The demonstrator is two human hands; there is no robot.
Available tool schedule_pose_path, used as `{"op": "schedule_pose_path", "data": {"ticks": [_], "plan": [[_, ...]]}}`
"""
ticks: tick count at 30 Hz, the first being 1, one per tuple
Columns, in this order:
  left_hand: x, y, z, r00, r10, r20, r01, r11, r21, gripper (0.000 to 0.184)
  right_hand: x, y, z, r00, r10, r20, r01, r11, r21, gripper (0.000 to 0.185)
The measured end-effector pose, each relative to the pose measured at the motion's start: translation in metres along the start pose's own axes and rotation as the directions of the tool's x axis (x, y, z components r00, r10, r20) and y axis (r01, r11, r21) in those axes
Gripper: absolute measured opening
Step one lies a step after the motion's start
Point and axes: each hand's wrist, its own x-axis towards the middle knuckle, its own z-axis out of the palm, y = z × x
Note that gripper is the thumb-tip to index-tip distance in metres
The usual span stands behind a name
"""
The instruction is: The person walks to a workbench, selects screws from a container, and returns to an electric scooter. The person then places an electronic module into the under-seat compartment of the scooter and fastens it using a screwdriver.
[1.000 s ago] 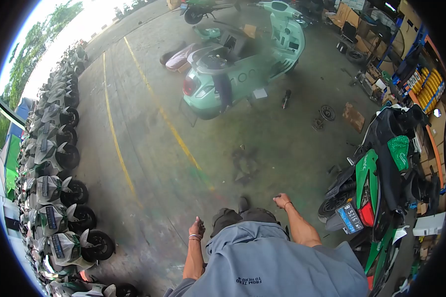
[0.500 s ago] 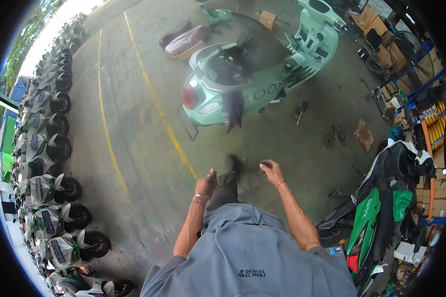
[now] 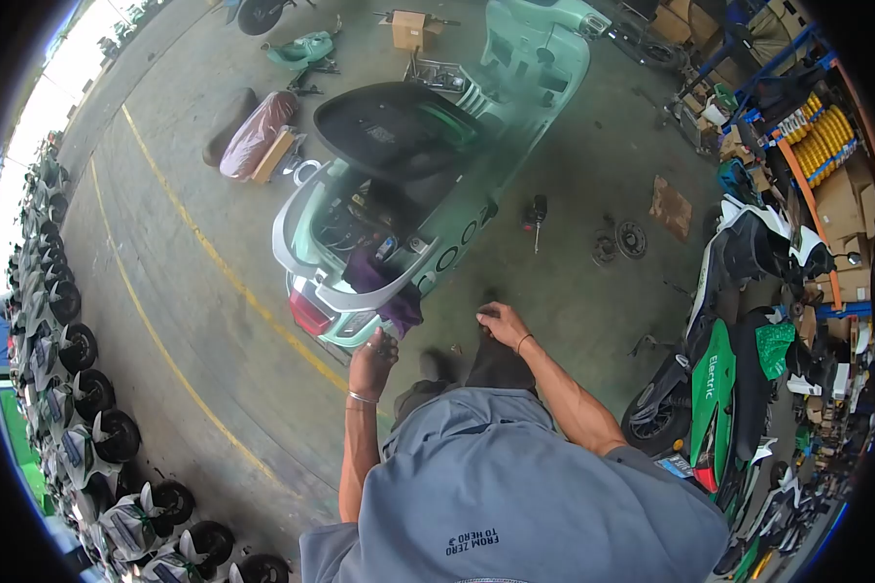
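My left hand is closed, its fingers curled, near the tail of a mint-green scooter; what it holds, if anything, is hidden. My right hand hangs in front of my leg with fingers bent toward the thumb; I cannot make out anything in it. The scooter's black seat is raised over an open compartment holding cables and small items. A purple cloth drapes over the rear side, just above my left hand. Red tail light glass shows at the scooter's back end.
A power drill lies on the floor beyond my right hand, with round metal parts farther right. A green and black motorbike stands at right. Rows of parked motorbikes line the left. A cardboard box sits behind the scooter.
I have come closer to the scooter's rear, and the view has turned, so the scooter appears lower and farther left. The raised seat and open compartment now show more clearly.
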Motion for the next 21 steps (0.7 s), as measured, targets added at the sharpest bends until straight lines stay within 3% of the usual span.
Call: {"op": "schedule_pose_path", "data": {"ticks": [5,7,9,10,11,12,13,15,17,18,19,21], "plan": [[0.055,0.014,0.005,0.997,-0.029,-0.07,0.024,0.996,-0.082,0.022,0.098,-0.001,-0.076,0.99,0.127,-0.07,-0.125,0.992,0.03,0.03],[0.075,0.018,0.022,0.995,-0.018,-0.102,0.013,0.999,-0.051,0.023,0.146,-0.009,-0.109,0.971,0.22,-0.091,-0.2,0.961,0.19,0.028],[0.094,0.025,0.049,0.983,0.02,-0.18,-0.008,0.998,0.065,0.023,0.199,-0.019,-0.14,0.968,0.236,-0.081,-0.214,0.953,0.217,0.025],[0.101,0.029,0.066,0.971,0.066,-0.229,-0.013,0.974,0.226,0.022,0.227,-0.021,-0.155,0.959,0.277,-0.056,-0.256,0.935,0.247,0.024],[0.112,0.025,0.072,0.947,0.047,-0.319,-0.031,0.998,0.056,0.023,0.263,-0.019,-0.171,0.95,0.31,-0.034,-0.29,0.916,0.277,0.024],[0.124,0.024,0.083,0.927,0.03,-0.373,-0.068,0.994,-0.091,0.023,0.303,0.007,-0.183,0.968,0.244,-0.06,-0.232,0.96,0.158,0.031],[0.126,0.023,0.094,0.902,-0.006,-0.431,-0.101,0.969,-0.226,0.024,0.319,0.014,-0.193,0.962,0.27,-0.038,-0.26,0.95,0.174,0.031],[0.137,0.018,0.116,0.87,0.02,-0.492,-0.205,0.923,-0.326,0.025,0.381,0.011,-0.214,0.982,0.14,-0.129,-0.162,0.971,-0.177,0.04],[0.144,0.007,0.131,0.826,-0.08,-0.557,-0.185,0.896,-0.403,0.026,0.433,0.02,-0.229,0.965,0.204,-0.164,-0.231,0.958,-0.168,0.053],[0.143,0.002,0.137,0.796,-0.109,-0.596,-0.177,0.899,-0.4,0.028,0.447,0.005,-0.234,0.957,0.191,-0.219,-0.244,0.938,-0.247,0.055],[0.141,-0.005,0.142,0.761,-0.14,-0.634,-0.174,0.897,-0.407,0.03,0.465,-0.009,-0.244,0.958,0.231,-0.168,-0.274,0.913,-0.302,0.06],[0.128,-0.013,0.152,0.717,-0.138,-0.683,-0.219,0.886,-0.409,0.036,0.512,-0.007,-0.246,0.96,0.227,-0.161,-0.275,0.862,-0.425,0.081]]}}
